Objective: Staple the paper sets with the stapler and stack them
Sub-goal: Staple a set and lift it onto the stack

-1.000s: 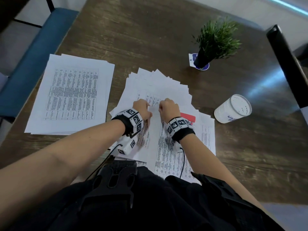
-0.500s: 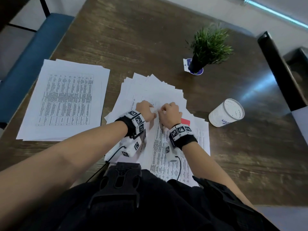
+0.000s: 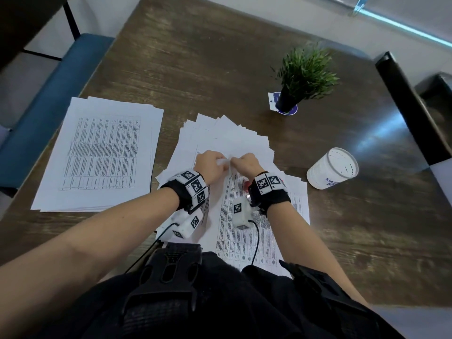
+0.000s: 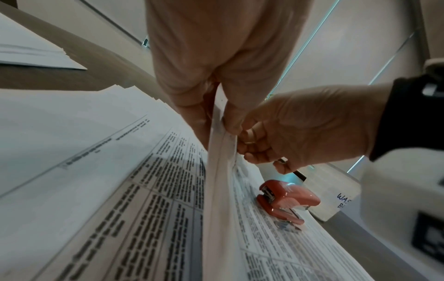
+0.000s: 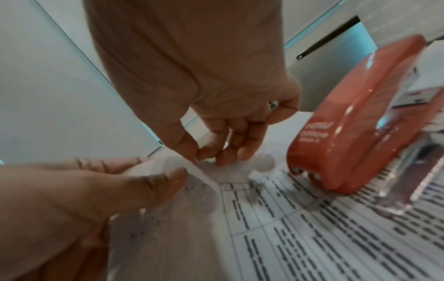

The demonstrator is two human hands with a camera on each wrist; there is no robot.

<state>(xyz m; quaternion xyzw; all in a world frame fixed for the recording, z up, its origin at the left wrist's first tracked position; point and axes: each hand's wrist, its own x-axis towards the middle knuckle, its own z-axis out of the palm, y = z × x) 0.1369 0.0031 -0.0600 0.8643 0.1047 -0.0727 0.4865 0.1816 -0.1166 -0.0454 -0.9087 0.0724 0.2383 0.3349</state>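
A thin set of white printed paper sheets (image 4: 217, 171) is pinched at its top edge by the left hand (image 3: 209, 165) and the right hand (image 3: 245, 164), fingers curled closed on the paper. The set is lifted above a fanned pile of printed table sheets (image 3: 227, 140) on the dark, grained wooden desk (image 3: 195, 57). A small glossy red plastic stapler (image 4: 286, 199) lies on the sheets just beside the right hand. A squared stack of printed pages (image 3: 102, 155) is seen to the left.
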